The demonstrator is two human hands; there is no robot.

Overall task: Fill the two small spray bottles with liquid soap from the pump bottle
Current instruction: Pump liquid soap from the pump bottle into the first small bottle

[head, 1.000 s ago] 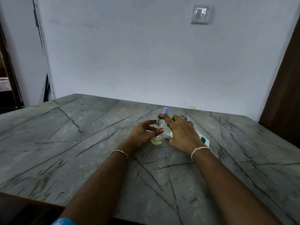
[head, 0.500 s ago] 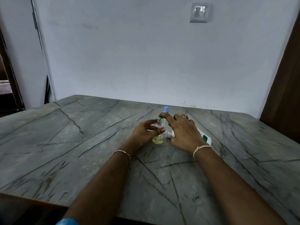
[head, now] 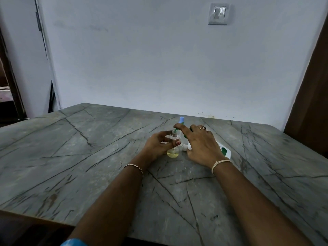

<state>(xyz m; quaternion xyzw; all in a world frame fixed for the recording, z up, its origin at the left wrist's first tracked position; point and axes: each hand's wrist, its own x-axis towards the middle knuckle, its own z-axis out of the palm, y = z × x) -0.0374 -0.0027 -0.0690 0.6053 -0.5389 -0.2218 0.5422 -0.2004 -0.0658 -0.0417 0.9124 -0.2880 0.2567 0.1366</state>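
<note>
Left hand gripping small clear plastic spray bottle mid-frame: probably light, slippery; hold at neck. Right hand, fingers straight, pressing white pump bottle.

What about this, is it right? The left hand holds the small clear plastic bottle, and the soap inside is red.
No. In the head view the left hand holds the small clear plastic bottle, but the soap inside is pale yellow, not red.
</note>
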